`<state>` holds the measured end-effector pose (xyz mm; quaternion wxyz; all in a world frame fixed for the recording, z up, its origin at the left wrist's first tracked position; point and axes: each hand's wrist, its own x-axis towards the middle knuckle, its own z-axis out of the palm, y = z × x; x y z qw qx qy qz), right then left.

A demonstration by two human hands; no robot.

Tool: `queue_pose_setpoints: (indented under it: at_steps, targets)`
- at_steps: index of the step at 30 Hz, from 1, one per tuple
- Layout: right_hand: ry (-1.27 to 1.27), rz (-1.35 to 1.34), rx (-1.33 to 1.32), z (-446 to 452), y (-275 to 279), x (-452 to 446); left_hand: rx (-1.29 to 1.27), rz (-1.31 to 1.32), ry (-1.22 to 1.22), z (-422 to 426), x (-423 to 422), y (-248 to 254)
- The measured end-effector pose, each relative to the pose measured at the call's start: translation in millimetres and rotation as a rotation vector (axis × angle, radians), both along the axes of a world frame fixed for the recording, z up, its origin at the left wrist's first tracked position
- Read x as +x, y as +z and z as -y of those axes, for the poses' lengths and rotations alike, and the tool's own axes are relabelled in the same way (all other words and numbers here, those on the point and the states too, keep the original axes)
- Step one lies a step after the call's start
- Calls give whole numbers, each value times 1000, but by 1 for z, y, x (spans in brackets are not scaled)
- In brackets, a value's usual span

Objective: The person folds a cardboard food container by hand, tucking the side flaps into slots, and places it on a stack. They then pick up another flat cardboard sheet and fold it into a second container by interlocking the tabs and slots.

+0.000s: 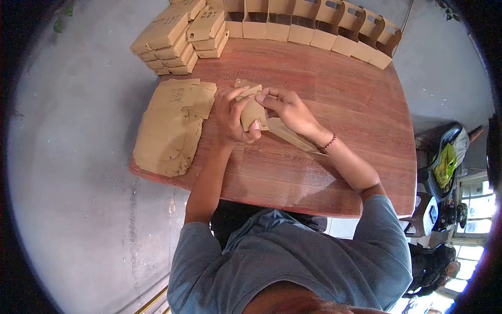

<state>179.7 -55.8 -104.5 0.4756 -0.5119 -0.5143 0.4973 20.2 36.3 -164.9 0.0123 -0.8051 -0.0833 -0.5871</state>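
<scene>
We have our left hand [231,116] clamped around one partly folded cardboard piece [252,116], its thumb pressed on the near end and its fingers curled over the left side and far part; our right hand [293,112] has thumb and forefinger together on the same piece's far right edge, just beside the left fingertips. The piece sits between the two sets of fingers, above the wooden table [361,120]; its held part has its long axis running roughly away from our body, one end toward our chest and the other toward the far edge. One long cardboard strip [290,137] slants from just beside the held part, below the right fingers, toward our right forearm (we cannot tell whether it joins the piece we hold).

Counting outward from the fingers, we find one heap of flat cardboard sheets [170,123] to the left of the left fingers, too overlapped to number; two neighbouring stacks of closed boxes [164,31] beyond the fingers to the far left, several layers each; and at least seven open cartons [300,32] with handle tops, standing upright in one row beyond the fingers along the far edge; we wear one braided bracelet [329,142] on the right wrist, behind those fingers.
</scene>
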Motion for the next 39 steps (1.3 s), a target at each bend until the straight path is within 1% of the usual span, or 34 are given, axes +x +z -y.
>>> queue_pose_setpoints:
  at_steps: [2, 3, 5, 9, 12, 14, 15, 17, 21, 23, 27, 30, 32, 33, 34, 35, 36, 37, 38, 39]
  targets:
    - [7, -47, 108, -2, -5, -1, -15, -3, -10, 1, 0, 1]
    - [6, -48, 107, -2, -6, -1, -29, -4, -17, 2, 0, 2]
    - [-7, 45, 118, -2, -8, 0, -27, -1, -26, 2, 1, 2]
    - [-7, 45, 147, 0, -12, -2, -13, -7, -55, 2, 0, 2]
    - [-8, 124, 151, 3, -11, -4, 16, -4, -69, 1, -2, 0]
    - [-34, 130, 230, 11, -2, -9, 20, 3, -69, 1, -2, -1]
    - [-32, 131, 227, 14, 4, -10, 26, 7, -70, 2, -2, -1]
    - [-54, 260, 179, 18, 13, -11, 30, 18, -77, 0, -2, -1]
    - [-50, 209, 199, 16, 7, -12, 34, 27, -91, 0, -2, 0]
    - [-61, 253, 174, 16, 8, -12, 29, 9, -82, 1, -3, -1]
    - [-78, 232, 179, 19, 8, -13, 68, 6, -77, -2, -2, -3]
    - [-67, 288, 190, 20, 7, -12, 52, -1, -44, -1, -3, -3]
    - [37, 178, 180, 19, 6, -10, 49, 19, -60, -2, -3, -2]
    - [35, 178, 183, 21, 9, -12, 45, 39, -74, -3, -3, -4]
    - [95, 80, 182, 24, 14, -14, 47, 38, -77, -2, -3, -5]
    - [154, -18, 181, 28, 18, -16, -45, 90, -121, 0, -4, -8]
    - [150, -19, 182, 30, 21, -17, -139, 142, -166, 0, -4, -13]
    - [220, -8, 191, 32, 24, -17, -139, 139, -171, -3, -4, -20]
    - [291, 5, 200, 33, 26, -17, -203, 225, -219, -7, -5, -26]
    - [283, 3, 201, 34, 28, -16, -268, 311, -268, -8, -3, -23]
